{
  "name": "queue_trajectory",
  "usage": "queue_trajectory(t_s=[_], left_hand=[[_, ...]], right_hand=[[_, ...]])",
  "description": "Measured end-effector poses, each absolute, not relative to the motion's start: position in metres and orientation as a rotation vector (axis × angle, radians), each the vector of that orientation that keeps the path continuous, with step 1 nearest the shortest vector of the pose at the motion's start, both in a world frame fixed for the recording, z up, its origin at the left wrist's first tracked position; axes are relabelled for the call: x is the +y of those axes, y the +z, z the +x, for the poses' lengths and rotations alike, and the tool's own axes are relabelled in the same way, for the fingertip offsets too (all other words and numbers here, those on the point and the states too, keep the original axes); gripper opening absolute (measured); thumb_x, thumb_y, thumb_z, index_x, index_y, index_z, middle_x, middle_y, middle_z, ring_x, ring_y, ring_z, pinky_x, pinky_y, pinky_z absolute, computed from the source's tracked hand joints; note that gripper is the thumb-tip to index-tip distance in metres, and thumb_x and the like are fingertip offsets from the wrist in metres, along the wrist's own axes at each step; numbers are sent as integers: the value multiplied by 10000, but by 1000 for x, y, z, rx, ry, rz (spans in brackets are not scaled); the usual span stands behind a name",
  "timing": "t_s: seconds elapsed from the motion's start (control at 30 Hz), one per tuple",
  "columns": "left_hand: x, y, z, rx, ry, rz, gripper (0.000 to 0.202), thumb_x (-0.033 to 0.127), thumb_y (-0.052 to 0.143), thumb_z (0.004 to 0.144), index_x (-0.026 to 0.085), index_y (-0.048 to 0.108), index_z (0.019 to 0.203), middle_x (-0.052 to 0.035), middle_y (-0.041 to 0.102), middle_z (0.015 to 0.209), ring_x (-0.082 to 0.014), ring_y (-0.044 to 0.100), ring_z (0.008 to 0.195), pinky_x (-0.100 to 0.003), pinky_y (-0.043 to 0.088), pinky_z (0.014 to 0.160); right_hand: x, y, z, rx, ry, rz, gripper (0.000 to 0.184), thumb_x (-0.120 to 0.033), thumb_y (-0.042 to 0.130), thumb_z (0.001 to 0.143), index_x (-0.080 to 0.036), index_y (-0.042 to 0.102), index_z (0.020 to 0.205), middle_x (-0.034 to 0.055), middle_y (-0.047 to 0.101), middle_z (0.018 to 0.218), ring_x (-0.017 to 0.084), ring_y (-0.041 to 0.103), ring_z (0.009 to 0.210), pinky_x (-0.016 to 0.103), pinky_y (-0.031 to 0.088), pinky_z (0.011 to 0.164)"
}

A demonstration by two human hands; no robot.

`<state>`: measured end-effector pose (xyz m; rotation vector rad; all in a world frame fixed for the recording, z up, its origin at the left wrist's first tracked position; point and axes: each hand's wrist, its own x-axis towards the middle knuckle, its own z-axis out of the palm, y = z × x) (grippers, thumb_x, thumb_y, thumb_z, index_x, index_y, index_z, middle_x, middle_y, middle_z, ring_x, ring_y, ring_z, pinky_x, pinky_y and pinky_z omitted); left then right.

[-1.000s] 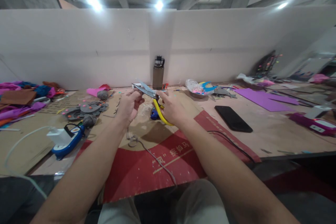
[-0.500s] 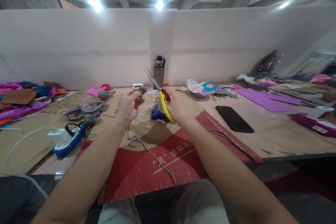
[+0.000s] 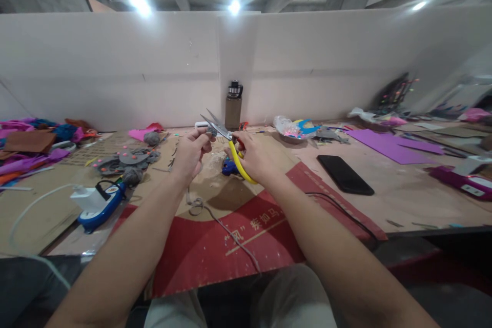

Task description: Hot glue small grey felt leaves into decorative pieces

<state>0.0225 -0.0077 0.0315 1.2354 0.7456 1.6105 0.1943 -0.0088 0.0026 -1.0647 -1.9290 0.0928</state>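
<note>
Blades apart, scissors [image 3: 222, 132] tip down from upright onto the grey scrap [image 3: 209, 132] pinched by left hand [image 3: 189, 156]—right hand [image 3: 257, 160] gripping the handles—trimming continues.

On the red part of the big brown cardboard sheet [image 3: 215, 266] lying in front of the person, white Chinese letters [image 3: 251, 225] read “风” 疾如马, and any print on other things is too small to read.

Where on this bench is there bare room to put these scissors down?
For the scissors: bare table right of the black phone, before the purple sheets. The red cardboard nearest you, bar a grey cord. Crowded: felt pieces and blue tool left.
</note>
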Motion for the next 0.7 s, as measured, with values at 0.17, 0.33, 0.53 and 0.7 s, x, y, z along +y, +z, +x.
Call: queue_trajectory(t_s=[0.17, 0.33, 0.53, 0.7], left_hand=[[-10, 31, 24, 748, 1634, 1332, 50, 118, 609, 636, 140, 649, 658, 1, 548, 616, -53, 412, 501, -183, 316, 472], [-12, 32, 26, 741, 1644, 1368, 27, 123, 602, 633, 146, 612, 622, 23, 494, 587, -56, 387, 506, -191, 333, 492], [-10, 30, 25, 766, 1651, 1400, 56, 118, 598, 633, 152, 569, 599, 29, 490, 577, -58, 388, 507, -199, 326, 496], [-9, 29, 25, 733, 1640, 1433, 45, 111, 604, 654, 147, 600, 626, 17, 508, 610, -62, 400, 536, -201, 317, 503]], right_hand=[[-14, 2, 195, -1986, -51, -1102, 395, -442, 516, 879, -233, 517, 1214, 82, 556, 1041, 183, 560, 833, 305, 445, 730], [-15, 4, 197, -1999, -150, -1117, 386, -419, 518, 881, -220, 507, 1213, 101, 534, 1094, 188, 570, 864, 297, 449, 720], [-16, 6, 196, -2008, -183, -1161, 384, -399, 533, 873, -219, 515, 1212, 113, 529, 1109, 197, 569, 872, 300, 449, 713], [-15, 5, 195, -2004, -171, -1163, 381, -399, 509, 884, -216, 525, 1217, 116, 548, 1084, 194, 566, 830, 296, 437, 684]])
